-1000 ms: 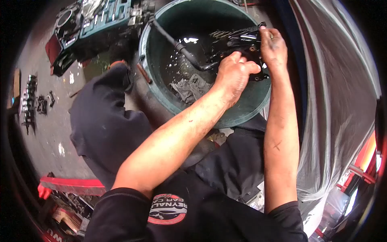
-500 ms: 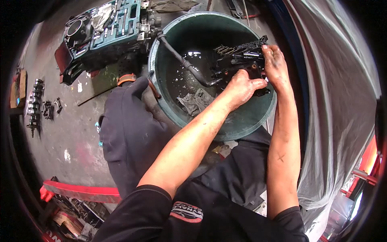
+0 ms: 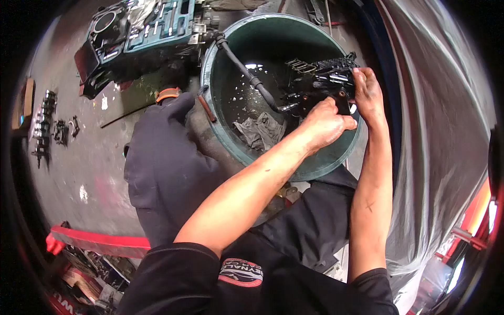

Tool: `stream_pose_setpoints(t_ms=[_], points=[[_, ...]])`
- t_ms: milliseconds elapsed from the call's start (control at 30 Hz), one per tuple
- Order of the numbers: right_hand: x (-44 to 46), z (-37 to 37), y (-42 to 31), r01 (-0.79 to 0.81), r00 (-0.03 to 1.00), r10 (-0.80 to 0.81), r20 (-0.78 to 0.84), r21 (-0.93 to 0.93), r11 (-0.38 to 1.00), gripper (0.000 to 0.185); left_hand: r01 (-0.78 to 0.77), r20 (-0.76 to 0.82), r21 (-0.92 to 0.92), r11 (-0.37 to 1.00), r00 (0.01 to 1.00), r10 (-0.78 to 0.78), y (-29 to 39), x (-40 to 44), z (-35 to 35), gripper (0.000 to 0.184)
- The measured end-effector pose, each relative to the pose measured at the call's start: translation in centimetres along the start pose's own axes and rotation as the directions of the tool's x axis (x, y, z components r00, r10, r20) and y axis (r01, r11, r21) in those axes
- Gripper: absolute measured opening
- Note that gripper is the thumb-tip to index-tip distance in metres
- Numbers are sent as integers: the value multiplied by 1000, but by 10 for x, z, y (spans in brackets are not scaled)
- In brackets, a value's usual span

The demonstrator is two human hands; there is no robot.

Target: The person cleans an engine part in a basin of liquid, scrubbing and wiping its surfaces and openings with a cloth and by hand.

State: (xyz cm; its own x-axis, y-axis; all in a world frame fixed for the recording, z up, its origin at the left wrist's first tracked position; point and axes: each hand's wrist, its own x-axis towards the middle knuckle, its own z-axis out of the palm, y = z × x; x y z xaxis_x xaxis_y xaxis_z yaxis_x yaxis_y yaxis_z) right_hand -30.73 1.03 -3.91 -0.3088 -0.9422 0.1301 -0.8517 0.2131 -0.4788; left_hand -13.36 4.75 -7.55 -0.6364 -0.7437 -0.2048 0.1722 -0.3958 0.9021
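Observation:
A black, oily engine part (image 3: 328, 86) with a row of metal loops along its far edge is held tilted over the green tub (image 3: 207, 79). My right hand (image 3: 370, 94) grips its right side, thumb on the near face and fingers around the edge. Closed against the lower edge is my left hand (image 3: 328, 125), its thumb pointing right and its fingertips partly hidden. Just left of the part, a black hose (image 3: 247, 73) ends in a metal nozzle. A crumpled grey rag (image 3: 260, 131) lies inside the tub, near dark, wet patches.
Left of the tub stands an engine block (image 3: 136, 65) with a blue tool case (image 3: 157, 34) on top. A crankshaft (image 3: 43, 128) and small metal parts (image 3: 62, 131) lie on the floor. Grey plastic sheeting (image 3: 430, 131) hangs at right; a red beam (image 3: 100, 239) is at lower left.
The engine part and both my hands have come slightly nearer to me and to the right. My left hand remains at its lower edge. The whole view has shifted a little.

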Motion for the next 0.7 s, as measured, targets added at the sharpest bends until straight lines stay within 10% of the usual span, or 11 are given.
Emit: stream_pose_setpoints(t_ms=[167,233,433,700], points=[[-3,-2,-7,-14,1000,14,1,-89,996,45,27,61,745,666,992,-109,34,-34,2,81],[-1,3,-2,19,999,-25,-43,-133,991,46,-104,64,889,445,992,105,9,-40,8,78],[-7,1,-8,-3,999,-1,-34,-118,993,48,-301,315,947,111,939,-137,16,9,-9,48],[-26,-14,-29,-65,996,64,-60,-15,998,41,-222,84,928,-298,906,-415,26,26,10,54]])
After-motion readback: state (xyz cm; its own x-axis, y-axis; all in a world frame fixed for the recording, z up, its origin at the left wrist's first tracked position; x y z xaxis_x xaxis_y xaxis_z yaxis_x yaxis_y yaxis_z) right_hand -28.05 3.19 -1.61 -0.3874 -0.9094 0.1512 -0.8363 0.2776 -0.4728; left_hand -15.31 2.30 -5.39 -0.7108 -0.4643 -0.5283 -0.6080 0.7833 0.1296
